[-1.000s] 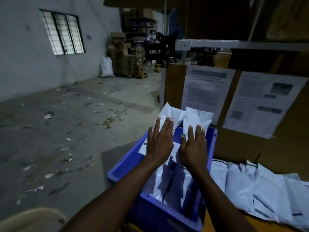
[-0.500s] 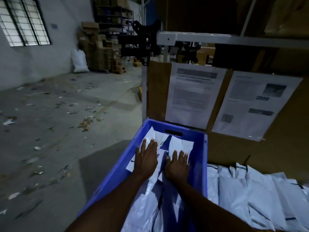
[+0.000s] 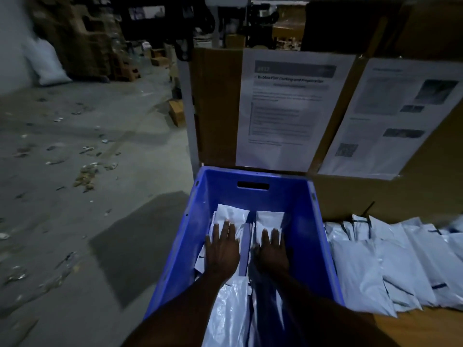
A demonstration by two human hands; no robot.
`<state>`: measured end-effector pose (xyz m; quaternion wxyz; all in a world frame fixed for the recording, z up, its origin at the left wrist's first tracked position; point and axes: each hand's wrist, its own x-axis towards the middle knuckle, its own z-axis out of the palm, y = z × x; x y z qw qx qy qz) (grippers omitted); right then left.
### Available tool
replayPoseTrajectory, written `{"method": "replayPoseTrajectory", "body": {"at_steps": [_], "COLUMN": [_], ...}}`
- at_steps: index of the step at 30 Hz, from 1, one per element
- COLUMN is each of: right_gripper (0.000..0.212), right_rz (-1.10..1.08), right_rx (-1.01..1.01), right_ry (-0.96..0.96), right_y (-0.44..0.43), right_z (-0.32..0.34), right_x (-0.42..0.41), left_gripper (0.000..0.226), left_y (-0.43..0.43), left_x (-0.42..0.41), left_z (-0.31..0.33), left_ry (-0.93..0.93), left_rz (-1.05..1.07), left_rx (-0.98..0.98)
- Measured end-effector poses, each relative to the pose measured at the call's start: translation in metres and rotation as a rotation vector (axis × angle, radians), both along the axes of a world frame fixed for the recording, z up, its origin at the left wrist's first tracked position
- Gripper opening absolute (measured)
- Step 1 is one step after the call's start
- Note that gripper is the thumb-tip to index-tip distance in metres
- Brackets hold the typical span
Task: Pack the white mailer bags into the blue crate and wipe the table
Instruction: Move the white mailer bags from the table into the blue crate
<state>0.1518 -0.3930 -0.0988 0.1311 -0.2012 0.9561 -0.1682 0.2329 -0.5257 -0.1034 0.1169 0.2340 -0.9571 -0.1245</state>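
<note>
A blue crate [image 3: 254, 196] stands at the table's left end, with white mailer bags lying flat in two stacks on its floor. My left hand [image 3: 221, 249] presses flat, fingers straight, on the left stack of bags [image 3: 231, 214]. My right hand [image 3: 273, 251] presses the same way on the right stack of bags [image 3: 269, 219]. Both forearms reach down into the crate. A row of overlapping white mailer bags [image 3: 390, 261] lies on the wooden table [image 3: 413, 329] to the crate's right.
A cardboard wall [image 3: 218, 103] with two printed sheets [image 3: 290, 106] stands behind the crate and the table. To the left lies a grey concrete floor [image 3: 75, 196] littered with scraps. Stacked cartons [image 3: 82, 43] and a white sack [image 3: 47, 63] stand far back.
Both hands have pushed the two stacks of bags from the crate's rim down to its floor. The bag ends no longer stick up. My head has tilted down and right.
</note>
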Motion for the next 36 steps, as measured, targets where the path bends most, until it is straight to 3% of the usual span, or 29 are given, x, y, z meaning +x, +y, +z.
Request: {"method": "replayPoseTrajectory", "body": {"at_steps": [6, 8, 10, 15, 19, 23, 30, 36], "right_gripper": [0.143, 0.123, 0.089, 0.069, 0.073, 0.073, 0.070, 0.068], "right_rz": [0.048, 0.086, 0.088, -0.004, 0.006, 0.041, 0.095, 0.052], "right_rx": [0.046, 0.048, 0.056, -0.014, -0.170, -0.232, -0.341, -0.380], "right_ry": [-0.006, 0.141, 0.121, 0.247, 0.454, 0.634, 0.749, 0.800], "right_y": [0.004, 0.003, 0.002, -0.001, 0.007, 0.027, 0.100, 0.217], "right_z": [0.004, 0.001, -0.006, 0.076, 0.131, 0.182, 0.240, 0.267], "right_x": [0.012, 0.011, 0.009, 0.025, 0.023, 0.031, 0.038, 0.032], "left_gripper": [0.063, 0.065, 0.065, 0.064, 0.061, 0.062, 0.064, 0.066], "left_y": [0.000, 0.005, 0.012, 0.012, 0.010, 0.021, 0.094, 0.201], "left_x": [0.002, 0.002, 0.001, -0.013, -0.016, -0.003, 0.014, 0.011], "left_z": [-0.011, -0.006, 0.007, 0.051, 0.112, 0.183, 0.254, 0.279], "left_ry": [0.003, 0.004, 0.018, 0.145, 0.309, 0.448, 0.524, 0.614], "left_rz": [0.043, 0.050, 0.039, 0.014, -0.010, 0.007, -0.040, -0.087], "left_rx": [-0.021, -0.018, -0.022, -0.039, -0.035, -0.152, -0.226, -0.250]}}
